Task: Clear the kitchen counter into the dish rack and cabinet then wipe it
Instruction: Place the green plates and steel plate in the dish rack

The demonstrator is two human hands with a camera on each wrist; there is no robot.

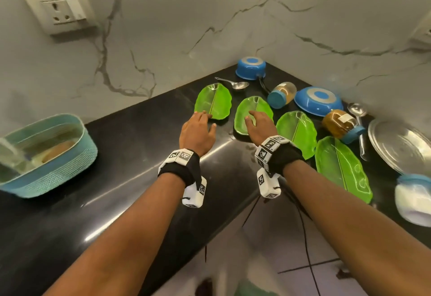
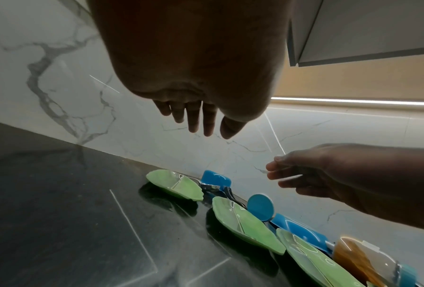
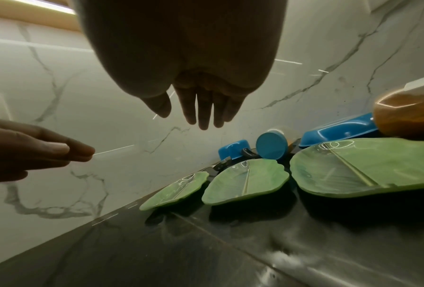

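No text can be read; the wrist bands bear only black-and-white square codes.

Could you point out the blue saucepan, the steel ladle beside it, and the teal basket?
Blue saucepan (image 1: 251, 68): head view, on its upturned base.
Steel ladle (image 1: 240, 85): head view, on its bowl.
Teal basket (image 1: 70, 165): head view, on its ribbed outer wall.

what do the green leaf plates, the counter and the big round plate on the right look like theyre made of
Leaf plates: likely glossy translucent plastic or acrylic; bright highlights, moulded veins, light passing through the green.
Counter: polished black stone, perhaps granite; faint veining and mirror-like reflections.
Round plate: steel by its look; silvery, dull brushed sheen.
Neither hand grips anything yet, so weight gives no clue.
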